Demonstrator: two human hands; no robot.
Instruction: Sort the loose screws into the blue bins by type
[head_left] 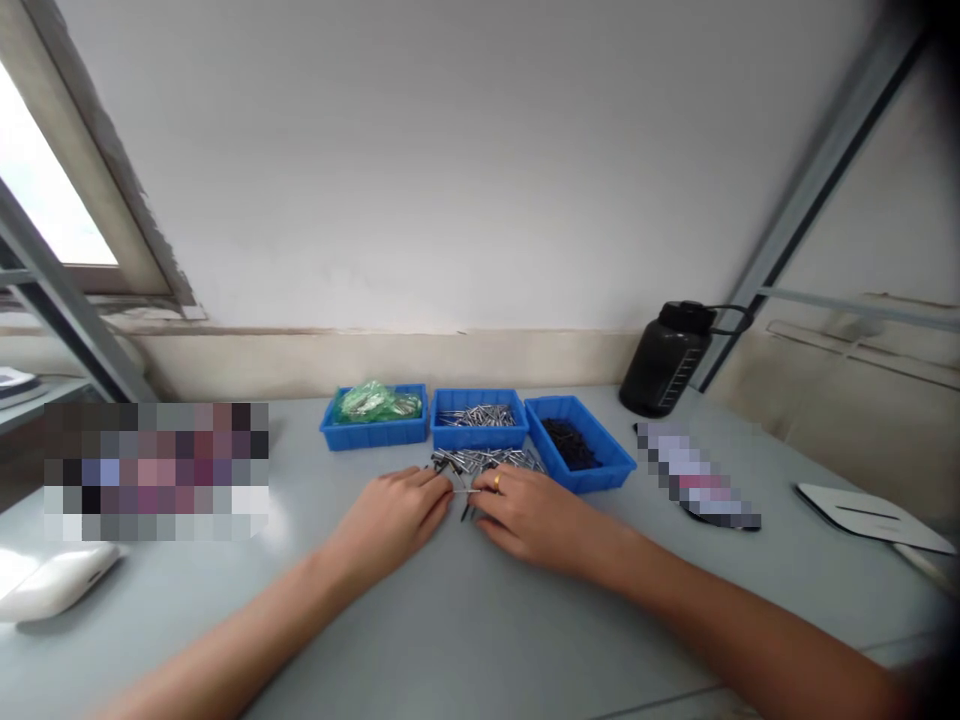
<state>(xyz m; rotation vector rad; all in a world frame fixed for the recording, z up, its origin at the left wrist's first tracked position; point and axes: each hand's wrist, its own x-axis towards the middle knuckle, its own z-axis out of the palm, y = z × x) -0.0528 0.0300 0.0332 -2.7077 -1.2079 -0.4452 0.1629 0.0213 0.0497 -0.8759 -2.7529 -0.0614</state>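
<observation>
**Both hands on one pin, in front of the middle tray**

Left hand [397,512] and right hand [529,512] are palm-down on the grey table [465,620], fingertips nearly meeting. Fingers on each are bunched together, not spread. A thin silver pin [466,490] runs between the two sets of fingertips, and each hand pinches one end. The contact itself is tiny and soft in the view. There's a ring [497,481] on the right hand.

Just behind the fingertips is a loose pile of metal parts [487,460], touching the front of the trays. Single pieces can't be told apart.

Three blue trays sit in a row:
- left tray [373,432]: green bags, contents unreadable
- middle tray [478,432]: silver pins
- right tray [600,468]: small black parts, shape unclear

A black bottle [666,362] stands right of the trays. Two patches on the table are pixelated. A white object [52,580] is cut off at the left edge.
</observation>
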